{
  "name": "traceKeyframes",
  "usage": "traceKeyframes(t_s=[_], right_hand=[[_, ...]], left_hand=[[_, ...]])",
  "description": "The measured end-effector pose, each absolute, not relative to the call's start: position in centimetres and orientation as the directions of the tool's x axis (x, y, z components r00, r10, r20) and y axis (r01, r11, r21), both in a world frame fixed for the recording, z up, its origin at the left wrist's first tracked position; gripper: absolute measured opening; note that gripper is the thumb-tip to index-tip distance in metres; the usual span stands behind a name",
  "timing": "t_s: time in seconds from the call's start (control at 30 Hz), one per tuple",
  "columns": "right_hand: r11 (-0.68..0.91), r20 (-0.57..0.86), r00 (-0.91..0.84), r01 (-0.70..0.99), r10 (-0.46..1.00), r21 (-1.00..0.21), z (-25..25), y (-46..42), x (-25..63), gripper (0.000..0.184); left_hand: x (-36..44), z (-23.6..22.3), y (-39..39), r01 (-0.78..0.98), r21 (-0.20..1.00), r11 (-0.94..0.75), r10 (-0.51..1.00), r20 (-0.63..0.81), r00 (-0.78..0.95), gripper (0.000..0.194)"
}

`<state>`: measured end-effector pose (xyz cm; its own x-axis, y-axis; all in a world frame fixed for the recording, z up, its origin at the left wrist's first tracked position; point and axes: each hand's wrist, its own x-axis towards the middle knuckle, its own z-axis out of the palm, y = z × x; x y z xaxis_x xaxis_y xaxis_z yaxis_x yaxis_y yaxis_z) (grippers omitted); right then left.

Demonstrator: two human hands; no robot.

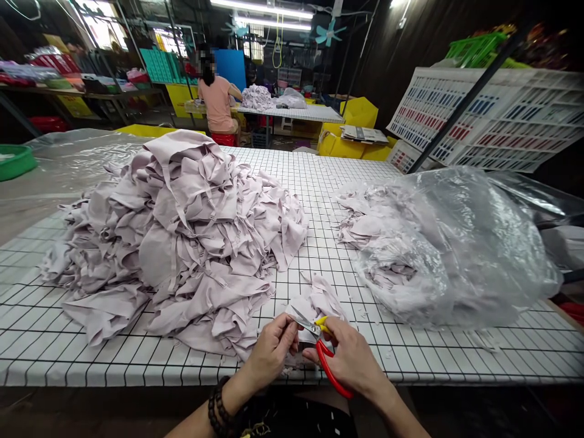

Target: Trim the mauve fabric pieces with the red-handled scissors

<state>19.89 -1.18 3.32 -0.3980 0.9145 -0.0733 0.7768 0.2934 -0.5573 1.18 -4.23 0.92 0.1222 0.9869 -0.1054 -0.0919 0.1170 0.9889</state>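
Fabric piece (314, 302) pinched by left hand (272, 350), right hand (351, 359) gripping snips (319, 340) (red-handled).

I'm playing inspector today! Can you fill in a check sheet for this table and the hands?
Surface: gridded table, white with black lines.
Job's things: small fabric piece pinched by left hand; red scissors in right hand, blades at the piece.
Clutter: big fabric pile; plastic bag holding more pieces; green basin.
Hands: both bare, beaded bracelet on left wrist.
Cables: nothing seen.
Surroundings: seated person at a far table, shelves, crates.
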Motion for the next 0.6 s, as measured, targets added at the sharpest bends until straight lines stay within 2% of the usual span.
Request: traceKeyframes(t_s=[0.2,0.6], right_hand=[[0.292,-0.107,-0.418,0.775,0.902,-0.560,3.45,-1.33,19.81,0.037],[0.314,-0.109,-0.441,0.772,0.891,-0.553,3.46,-1.38,19.81,0.031]], left_hand=[[1.13,1.03,-4.18,-0.046,0.994,0.094,0.989,-0.088,0.119,0.027],[0.92,0.72,-4.18,0.015,0.998,0.061,0.991,-0.063,0.121,0.025]])
